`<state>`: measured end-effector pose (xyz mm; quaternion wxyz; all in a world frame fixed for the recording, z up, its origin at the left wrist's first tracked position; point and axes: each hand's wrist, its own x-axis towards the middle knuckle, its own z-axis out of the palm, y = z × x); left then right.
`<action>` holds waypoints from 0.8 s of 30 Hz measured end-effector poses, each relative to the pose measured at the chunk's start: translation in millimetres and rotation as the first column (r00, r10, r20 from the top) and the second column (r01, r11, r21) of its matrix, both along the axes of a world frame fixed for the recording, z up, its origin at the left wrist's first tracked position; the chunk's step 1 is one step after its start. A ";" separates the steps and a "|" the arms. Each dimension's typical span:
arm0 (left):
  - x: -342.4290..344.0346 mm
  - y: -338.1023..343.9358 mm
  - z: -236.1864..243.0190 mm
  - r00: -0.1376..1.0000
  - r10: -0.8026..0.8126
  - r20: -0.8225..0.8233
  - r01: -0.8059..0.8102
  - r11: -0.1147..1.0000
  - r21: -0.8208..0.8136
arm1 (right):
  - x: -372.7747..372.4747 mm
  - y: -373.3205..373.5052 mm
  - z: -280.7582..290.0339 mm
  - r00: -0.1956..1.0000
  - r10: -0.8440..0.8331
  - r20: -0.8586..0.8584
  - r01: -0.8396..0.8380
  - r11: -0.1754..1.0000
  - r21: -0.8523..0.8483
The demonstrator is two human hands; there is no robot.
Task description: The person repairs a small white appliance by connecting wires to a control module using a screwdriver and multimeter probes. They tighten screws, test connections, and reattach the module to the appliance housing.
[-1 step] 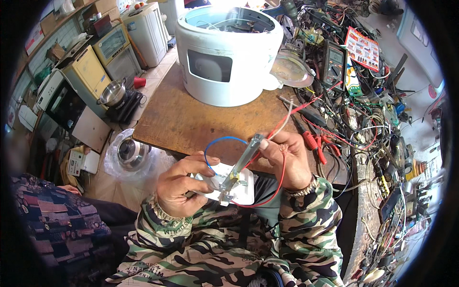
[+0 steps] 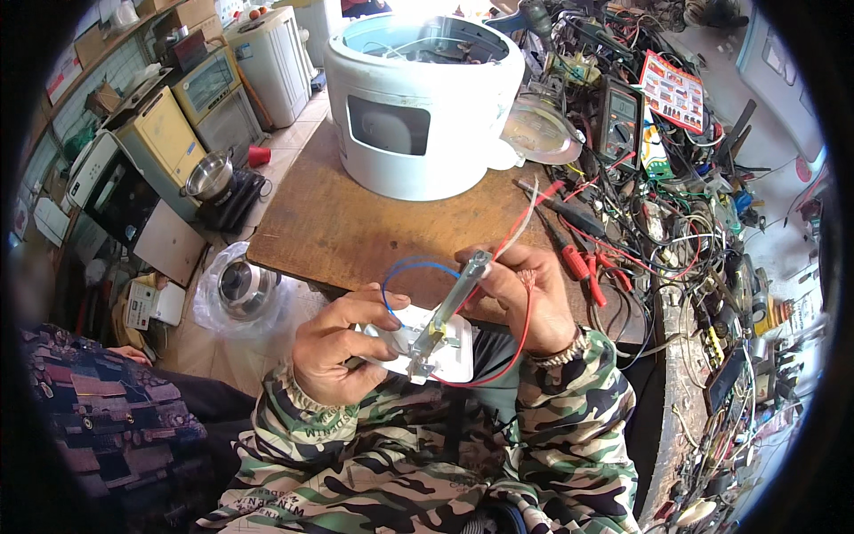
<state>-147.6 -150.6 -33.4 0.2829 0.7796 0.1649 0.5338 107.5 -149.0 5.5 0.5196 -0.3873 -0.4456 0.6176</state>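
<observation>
Mid-step on the wiring: left hand grips the small white part just in front of the white cooker body, right hand closed on the metal tool tipped onto it — next likely needs steady tip pressure, red wire kept clear.

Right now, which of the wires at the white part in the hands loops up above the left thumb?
The blue wire: it arcs up over the left hand, while the red wire hangs in a curve below the right hand.

The cooker body at twelve o'clock is white, the board brown; the sleeves at six o'clock are camouflage green, and the wires are blue and red.
</observation>
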 end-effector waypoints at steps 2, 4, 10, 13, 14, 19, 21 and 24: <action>0.9 1.2 3.4 1.000 0.006 -0.026 -0.006 1.000 0.004 | -2.0 1.9 2.5 0.996 0.059 -0.065 -0.061 0.998 -0.023; 2.9 2.6 9.2 0.998 0.017 -0.066 -0.016 1.000 0.025 | 0.0 2.9 1.0 0.982 0.104 -0.158 -0.107 0.994 -0.013; 1.4 8.4 1.2 0.996 -0.002 -0.094 0.002 1.000 -0.010 | -0.4 12.7 -6.4 0.985 0.105 -0.134 -0.095 0.992 0.082; 3.3 8.6 0.9 0.999 0.010 -0.036 -0.013 0.997 -0.078 | -3.5 17.0 -2.7 0.991 0.046 -0.127 -0.022 0.983 0.184; 4.1 8.2 1.0 1.000 0.021 0.001 -0.021 0.994 -0.110 | -5.3 19.7 -2.1 0.992 0.012 -0.123 0.015 0.976 0.217; 1.6 15.1 -1.9 0.996 -0.022 0.090 0.040 0.979 -0.199 | -21.5 29.7 20.2 0.985 -0.048 -0.168 0.085 0.971 0.223; 0.6 17.3 1.2 0.995 -0.012 0.103 0.037 0.969 -0.243 | -23.8 42.7 17.9 0.996 -0.048 -0.078 0.067 0.960 0.271; -8.3 13.1 2.5 0.991 0.072 0.112 -0.032 0.946 -0.322 | -30.8 56.9 17.9 0.998 -0.020 0.068 0.001 0.960 0.280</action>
